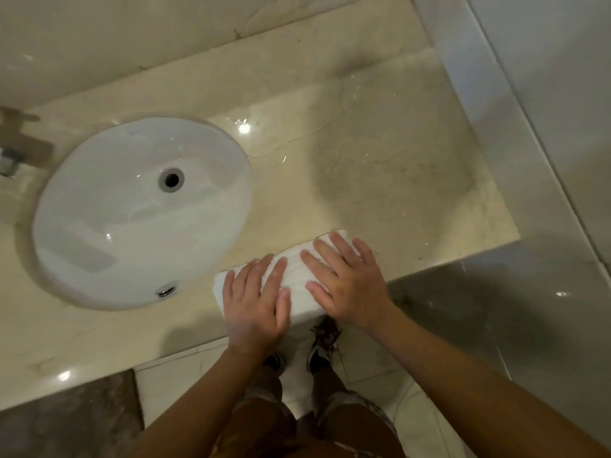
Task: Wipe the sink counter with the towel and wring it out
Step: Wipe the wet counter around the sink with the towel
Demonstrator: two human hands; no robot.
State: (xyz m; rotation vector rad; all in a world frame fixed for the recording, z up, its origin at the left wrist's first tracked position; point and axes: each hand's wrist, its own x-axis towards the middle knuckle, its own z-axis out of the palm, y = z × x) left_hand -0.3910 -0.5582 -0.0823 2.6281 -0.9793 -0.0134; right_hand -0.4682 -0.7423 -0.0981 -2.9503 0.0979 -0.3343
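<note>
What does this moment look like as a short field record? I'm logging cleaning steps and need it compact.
setting: beige marble sink counter with a white oval basin
tool: folded white towel, lying at the counter's front edge, right of the basin
left hand: flat, palm down on the towel
right hand: flat, palm down on the towel
counter state: wet sheen and droplets behind the towel
wringing: not yet done

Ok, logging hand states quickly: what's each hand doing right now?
Left hand: open, flat on the towel.
Right hand: open, flat on the towel.
</note>
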